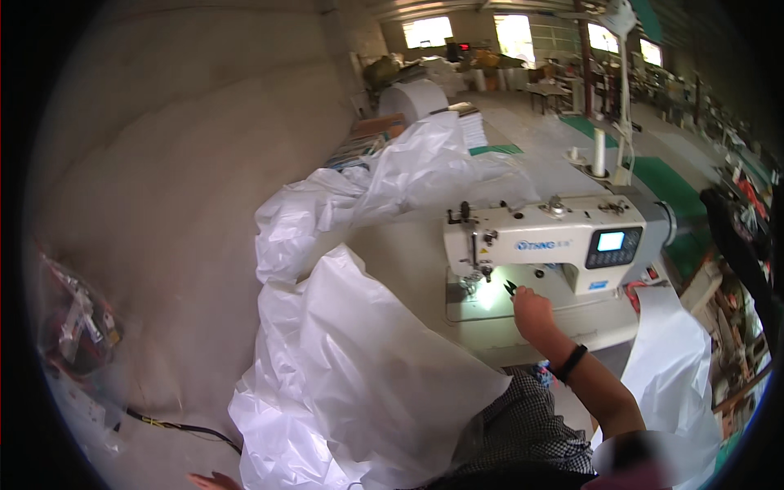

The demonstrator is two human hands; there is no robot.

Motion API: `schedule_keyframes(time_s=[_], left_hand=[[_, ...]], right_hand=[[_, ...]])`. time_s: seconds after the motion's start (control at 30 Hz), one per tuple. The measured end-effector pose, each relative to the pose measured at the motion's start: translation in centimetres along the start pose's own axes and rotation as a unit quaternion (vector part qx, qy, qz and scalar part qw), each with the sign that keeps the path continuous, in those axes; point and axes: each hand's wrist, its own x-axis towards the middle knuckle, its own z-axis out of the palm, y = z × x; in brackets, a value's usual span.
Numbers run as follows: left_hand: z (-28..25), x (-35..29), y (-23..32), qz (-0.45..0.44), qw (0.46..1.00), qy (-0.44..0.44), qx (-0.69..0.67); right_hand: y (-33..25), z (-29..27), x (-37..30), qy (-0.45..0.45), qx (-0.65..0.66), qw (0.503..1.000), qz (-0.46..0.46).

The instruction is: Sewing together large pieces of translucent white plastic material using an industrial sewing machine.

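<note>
My right hand [532, 314] is closed around small black thread snips [511, 287], whose blades point up and left near the needle area. It is just in front of the white sewing machine [523, 241], whose lamp lights the needle plate. At the bottom left edge, only part of my left hand [214, 480] shows, fingers stretched out and apart from the sheeting. A large crumpled white plastic sheet [359, 343] covers my lap, hangs off the table's left side and reaches up to the far edge.
Another white sheet [665, 343] hangs at the table's right end. A thread stand with a white cone [599, 153] rises behind the machine. To the left is a bare wall [188, 188], with a clear bag of parts [82, 327] and a black cable [184, 426] beside it.
</note>
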Motion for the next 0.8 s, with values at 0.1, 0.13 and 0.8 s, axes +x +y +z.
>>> schedule_keyframes(time_s=[0.1, 0.13, 0.8], left_hand=[[-2.8, -3.9, 9.7, 0.016, 0.807, -0.249, -0.536], [-4.7, -6.7, 14.0, 0.059, 0.791, -0.352, -0.497], [1.5, -15.0, 50.9, 0.555, 0.688, -0.413, -0.220]], right_hand=[[1.1, 2.9, 1.3, 0.005, -0.084, 0.996, 0.022], [1.1, 3.5, 1.8, 0.000, -0.073, 0.997, 0.021], [-12.9, 5.2, -18.2, -0.258, 0.671, 0.694, -0.014]])
